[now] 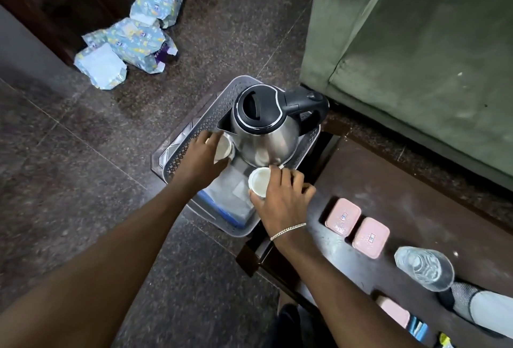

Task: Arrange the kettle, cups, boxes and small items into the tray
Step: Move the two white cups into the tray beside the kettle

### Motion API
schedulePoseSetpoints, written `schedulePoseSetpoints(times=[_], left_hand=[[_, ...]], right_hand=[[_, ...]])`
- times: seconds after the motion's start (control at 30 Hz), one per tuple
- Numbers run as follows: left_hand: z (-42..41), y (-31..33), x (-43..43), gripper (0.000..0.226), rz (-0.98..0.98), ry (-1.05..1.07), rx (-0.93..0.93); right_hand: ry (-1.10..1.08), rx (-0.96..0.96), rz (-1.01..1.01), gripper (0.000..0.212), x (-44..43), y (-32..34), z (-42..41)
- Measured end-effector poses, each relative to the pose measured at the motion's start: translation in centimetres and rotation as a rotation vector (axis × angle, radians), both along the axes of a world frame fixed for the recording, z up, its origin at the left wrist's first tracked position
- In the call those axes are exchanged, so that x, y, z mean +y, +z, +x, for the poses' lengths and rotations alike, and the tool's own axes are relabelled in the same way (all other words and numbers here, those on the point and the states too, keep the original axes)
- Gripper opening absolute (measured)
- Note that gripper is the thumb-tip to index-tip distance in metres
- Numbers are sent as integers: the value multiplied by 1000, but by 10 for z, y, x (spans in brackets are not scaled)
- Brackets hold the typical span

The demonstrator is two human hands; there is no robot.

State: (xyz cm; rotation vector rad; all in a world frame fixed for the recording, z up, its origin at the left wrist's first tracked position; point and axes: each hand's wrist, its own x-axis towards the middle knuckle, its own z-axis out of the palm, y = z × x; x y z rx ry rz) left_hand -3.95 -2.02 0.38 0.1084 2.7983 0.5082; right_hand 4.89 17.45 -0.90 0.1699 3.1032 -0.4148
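Observation:
A grey perforated tray (194, 128) rests at the end of a dark wooden table. In its far half stands a steel kettle (266, 136) with a black lid and handle. My left hand (201, 159) is closed around a white cup (224, 148) left of the kettle, inside the tray. My right hand (283, 195) grips another white cup (259, 178) just in front of the kettle, over the tray. A blue-edged clear packet (224, 200) lies in the tray's near half. Two pink boxes (342, 217) (370, 237) sit on the table to the right.
A clear water bottle (424, 268) lies on the dark table (416, 209) near a third pink box (394, 310). A green sofa (416, 42) stands behind the table. Crumpled blue patterned packets (133, 36) lie on the dark stone floor at the upper left.

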Motion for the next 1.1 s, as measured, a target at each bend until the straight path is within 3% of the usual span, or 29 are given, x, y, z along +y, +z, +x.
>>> schedulePoseSetpoints(times=[0.2, 0.47, 0.77, 0.93, 1.1], left_hand=[[-1, -8, 6, 58, -7, 16, 82], [0, -6, 5, 59, 57, 72, 103], [13, -1, 8, 102, 99, 163, 57], [42, 13, 27, 93, 172, 226, 234], [84, 33, 63, 65, 151, 136, 512]], right_hand=[[9, -26, 34, 67, 0, -8, 2], [-34, -51, 16, 73, -7, -10, 4], [-44, -77, -6, 84, -8, 1, 1], [-11, -31, -68, 87, 1, 11, 7], [-1, 68, -113, 83, 46, 20, 35]])
